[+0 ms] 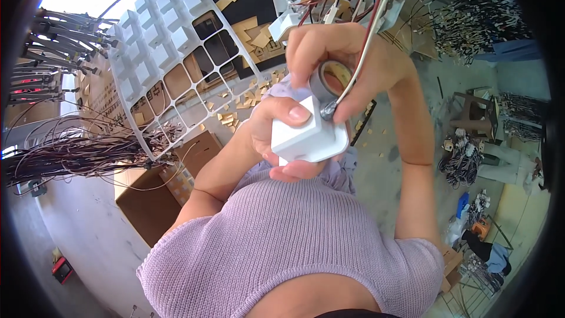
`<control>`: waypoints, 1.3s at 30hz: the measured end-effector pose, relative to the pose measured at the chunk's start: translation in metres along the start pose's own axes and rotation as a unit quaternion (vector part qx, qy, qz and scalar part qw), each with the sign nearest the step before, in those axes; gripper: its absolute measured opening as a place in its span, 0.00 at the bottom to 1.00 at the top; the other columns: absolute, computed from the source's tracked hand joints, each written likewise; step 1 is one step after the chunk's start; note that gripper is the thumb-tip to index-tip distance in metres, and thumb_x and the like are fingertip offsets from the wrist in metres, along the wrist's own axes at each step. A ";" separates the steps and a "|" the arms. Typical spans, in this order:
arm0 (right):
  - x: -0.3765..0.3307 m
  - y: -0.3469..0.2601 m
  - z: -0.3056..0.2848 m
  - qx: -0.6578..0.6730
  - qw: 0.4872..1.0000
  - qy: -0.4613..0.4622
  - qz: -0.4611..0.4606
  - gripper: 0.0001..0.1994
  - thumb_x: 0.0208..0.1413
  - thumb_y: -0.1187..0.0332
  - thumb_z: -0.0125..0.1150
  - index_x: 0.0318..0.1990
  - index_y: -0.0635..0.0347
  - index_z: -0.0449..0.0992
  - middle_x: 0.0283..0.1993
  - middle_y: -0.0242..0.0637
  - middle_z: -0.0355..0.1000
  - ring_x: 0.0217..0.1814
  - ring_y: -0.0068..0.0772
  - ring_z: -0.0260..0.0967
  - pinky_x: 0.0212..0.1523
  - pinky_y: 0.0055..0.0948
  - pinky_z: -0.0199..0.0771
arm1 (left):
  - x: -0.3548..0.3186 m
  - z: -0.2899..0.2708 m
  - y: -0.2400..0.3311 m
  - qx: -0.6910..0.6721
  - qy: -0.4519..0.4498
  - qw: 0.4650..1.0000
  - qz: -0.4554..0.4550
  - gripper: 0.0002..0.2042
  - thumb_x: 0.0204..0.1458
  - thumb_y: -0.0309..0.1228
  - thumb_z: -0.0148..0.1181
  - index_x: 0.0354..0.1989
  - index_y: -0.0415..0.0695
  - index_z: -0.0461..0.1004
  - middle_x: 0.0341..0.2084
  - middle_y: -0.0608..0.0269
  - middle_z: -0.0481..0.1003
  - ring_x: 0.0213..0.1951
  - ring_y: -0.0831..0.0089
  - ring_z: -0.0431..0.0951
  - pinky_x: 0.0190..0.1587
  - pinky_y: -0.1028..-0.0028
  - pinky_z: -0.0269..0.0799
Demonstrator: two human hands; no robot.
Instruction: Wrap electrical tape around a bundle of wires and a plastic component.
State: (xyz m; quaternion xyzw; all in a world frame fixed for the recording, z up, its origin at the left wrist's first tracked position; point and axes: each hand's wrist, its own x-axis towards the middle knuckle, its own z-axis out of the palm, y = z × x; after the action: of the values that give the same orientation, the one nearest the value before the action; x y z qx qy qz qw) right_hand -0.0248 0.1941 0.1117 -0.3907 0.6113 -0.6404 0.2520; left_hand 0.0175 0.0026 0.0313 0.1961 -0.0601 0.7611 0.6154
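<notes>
White hard plastic box (309, 132) sits at your chest, your left hand (276, 135) clamped round it, thumb on top, your right hand (341, 65) pinching the thin wire (368, 41) with a tape roll (329, 79) tucked in: looks light, stiff, slick, so grip its edges.

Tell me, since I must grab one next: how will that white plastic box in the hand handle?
The white box probably stays stiff: its flat faces hold shape under the left hand's thumb. It seems light, held up by a few fingers. Its smooth glossy faces may be slippery. The right hand, with a tape roll, presses a cable end at its corner.
</notes>
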 end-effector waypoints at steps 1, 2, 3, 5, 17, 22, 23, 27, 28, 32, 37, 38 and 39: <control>-0.001 0.000 -0.004 -0.027 0.999 -0.021 -0.002 0.22 0.41 0.57 0.81 0.39 0.62 0.80 0.41 0.33 0.68 0.40 0.23 0.64 0.39 0.22 0.63 | -0.001 0.001 0.002 0.009 -0.006 1.000 0.003 0.30 0.55 0.42 0.53 0.53 0.21 0.64 0.22 0.41 0.73 0.13 0.65 0.71 0.08 0.77 0.59; -0.004 0.001 -0.007 -0.041 0.999 -0.022 0.012 0.23 0.42 0.56 0.80 0.39 0.63 0.80 0.42 0.33 0.68 0.40 0.22 0.64 0.39 0.22 0.63 | -0.002 0.004 0.004 0.021 -0.025 0.999 -0.034 0.30 0.55 0.42 0.53 0.53 0.20 0.64 0.21 0.41 0.72 0.12 0.66 0.70 0.08 0.77 0.59; -0.007 0.003 -0.010 -0.044 0.999 -0.012 0.008 0.23 0.43 0.56 0.79 0.39 0.64 0.79 0.42 0.34 0.67 0.39 0.22 0.64 0.39 0.21 0.63 | -0.003 0.007 0.006 0.036 0.006 0.999 0.011 0.31 0.55 0.42 0.53 0.53 0.20 0.63 0.20 0.41 0.72 0.12 0.66 0.70 0.08 0.77 0.59; -0.013 0.003 -0.009 -0.022 0.998 0.045 0.034 0.24 0.44 0.54 0.77 0.39 0.66 0.78 0.43 0.34 0.67 0.39 0.21 0.63 0.39 0.21 0.64 | -0.006 0.016 0.009 0.104 0.092 0.989 0.050 0.30 0.55 0.42 0.54 0.53 0.22 0.64 0.21 0.44 0.73 0.14 0.66 0.71 0.10 0.76 0.60; -0.026 -0.016 0.033 -0.065 0.942 0.298 0.139 0.36 0.51 0.56 0.70 0.64 0.66 0.64 0.55 0.35 0.69 0.51 0.22 0.68 0.50 0.25 0.68 | 0.002 0.027 0.013 0.505 0.364 0.776 0.104 0.24 0.57 0.44 0.59 0.50 0.33 0.72 0.34 0.50 0.80 0.23 0.71 0.80 0.19 0.78 0.69; -0.003 0.010 0.009 0.061 0.992 0.109 -0.015 0.37 0.42 0.60 0.80 0.59 0.65 0.68 0.50 0.37 0.67 0.49 0.26 0.66 0.52 0.27 0.68 | 0.005 0.030 0.001 0.197 0.217 0.954 0.062 0.32 0.62 0.53 0.46 0.53 0.29 0.70 0.34 0.43 0.79 0.21 0.63 0.79 0.12 0.76 0.65; 0.003 0.012 0.005 0.027 0.997 0.059 -0.051 0.35 0.40 0.60 0.82 0.56 0.65 0.72 0.48 0.37 0.67 0.48 0.27 0.66 0.50 0.27 0.67 | 0.006 0.028 -0.001 0.147 0.189 0.970 0.050 0.33 0.62 0.54 0.46 0.53 0.28 0.70 0.32 0.43 0.78 0.20 0.63 0.78 0.12 0.76 0.65; 0.009 0.012 -0.003 -0.045 0.995 -0.021 -0.090 0.30 0.37 0.56 0.85 0.45 0.64 0.79 0.44 0.36 0.67 0.43 0.26 0.65 0.43 0.27 0.65 | 0.004 0.015 0.001 0.009 0.097 0.995 0.005 0.38 0.61 0.58 0.42 0.55 0.24 0.67 0.27 0.42 0.75 0.19 0.62 0.75 0.12 0.75 0.63; 0.006 0.010 -0.007 -0.050 0.997 -0.012 -0.059 0.29 0.37 0.57 0.84 0.44 0.64 0.79 0.44 0.36 0.67 0.43 0.26 0.64 0.42 0.26 0.64 | 0.004 0.012 0.001 -0.018 0.082 0.996 -0.004 0.40 0.60 0.59 0.41 0.55 0.24 0.66 0.26 0.42 0.74 0.18 0.62 0.75 0.12 0.74 0.63; -0.015 0.009 -0.024 -0.094 0.995 0.019 0.008 0.21 0.42 0.61 0.80 0.41 0.63 0.78 0.42 0.34 0.67 0.43 0.24 0.64 0.42 0.24 0.63 | 0.002 0.012 0.010 -0.063 0.058 0.996 -0.033 0.45 0.59 0.62 0.38 0.57 0.20 0.63 0.21 0.42 0.71 0.16 0.61 0.72 0.11 0.73 0.61; -0.028 -0.005 -0.008 -0.077 0.985 0.144 0.057 0.15 0.51 0.64 0.71 0.40 0.64 0.77 0.39 0.30 0.69 0.37 0.16 0.64 0.37 0.17 0.63 | -0.005 0.028 0.022 0.401 0.362 0.838 0.083 0.33 0.60 0.53 0.51 0.60 0.32 0.67 0.28 0.50 0.77 0.23 0.67 0.78 0.23 0.75 0.71; -0.032 -0.011 0.005 0.045 0.970 0.198 0.135 0.17 0.55 0.59 0.69 0.42 0.65 0.76 0.43 0.33 0.72 0.42 0.15 0.67 0.39 0.16 0.65 | -0.004 0.027 0.021 0.488 0.369 0.779 0.138 0.26 0.59 0.43 0.59 0.61 0.40 0.68 0.35 0.55 0.79 0.30 0.68 0.81 0.29 0.76 0.73; -0.032 -0.015 0.017 0.092 0.962 0.224 0.127 0.20 0.54 0.55 0.68 0.41 0.66 0.75 0.43 0.32 0.71 0.42 0.16 0.66 0.39 0.16 0.63 | -0.003 0.028 0.020 0.565 0.406 0.700 0.162 0.25 0.59 0.41 0.60 0.61 0.40 0.67 0.38 0.56 0.79 0.32 0.69 0.81 0.31 0.76 0.73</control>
State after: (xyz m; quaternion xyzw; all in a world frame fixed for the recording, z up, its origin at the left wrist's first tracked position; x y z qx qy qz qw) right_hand 0.0090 0.2117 0.1191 -0.1323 0.6353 -0.7275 0.2226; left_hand 0.0049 -0.0147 0.0591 0.1662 0.6065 0.7455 0.2209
